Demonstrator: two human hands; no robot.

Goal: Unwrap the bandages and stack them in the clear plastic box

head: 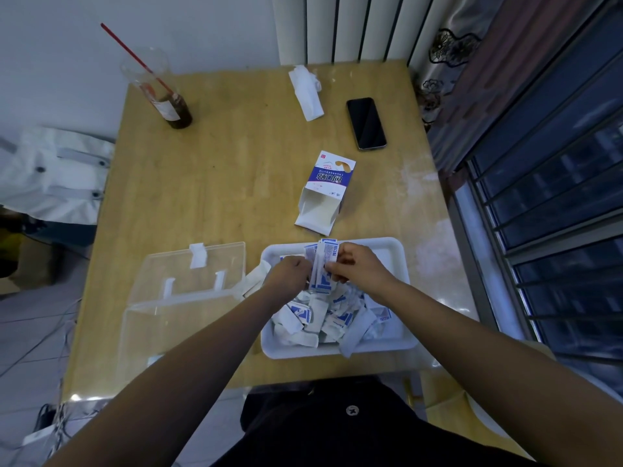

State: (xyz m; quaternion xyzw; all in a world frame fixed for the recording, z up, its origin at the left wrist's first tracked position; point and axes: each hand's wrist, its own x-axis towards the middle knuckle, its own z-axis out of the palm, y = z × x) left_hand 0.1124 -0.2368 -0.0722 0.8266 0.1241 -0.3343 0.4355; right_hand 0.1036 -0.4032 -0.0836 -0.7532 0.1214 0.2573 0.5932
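A pale wooden bench (pixel 219 180) stands against a white wall, with white ribbed panels (pixel 354 28) behind its far edge. A barred window (pixel 556 230) runs along the right side, and a patterned curtain (pixel 472 79) hangs at the far right corner. A light jacket (pixel 54 173) lies off the bench to the left.

Over the far part of a white tray (pixel 401 261) at the near right, the left hand (pixel 290 273) and right hand (pixel 357 267) meet on a small bundle of blue-and-white wrapped bandages (pixel 323 261). Each hand has its fingers curled and pinches one side of the bundle. Below them the tray holds a loose pile of wrappers and strips (pixel 330 315).

The clear plastic box (pixel 188 298) sits just left of the tray with its lid raised. What lies inside cannot be made out.

An opened bandage carton (pixel 328 183) lies mid-bench beyond the tray. Farther off are a dark phone (pixel 366 124) on the right, a crumpled white tissue (pixel 306 92) near the far edge, and a clear cup (pixel 161 92) with a red straw (pixel 135 53) at the far left.
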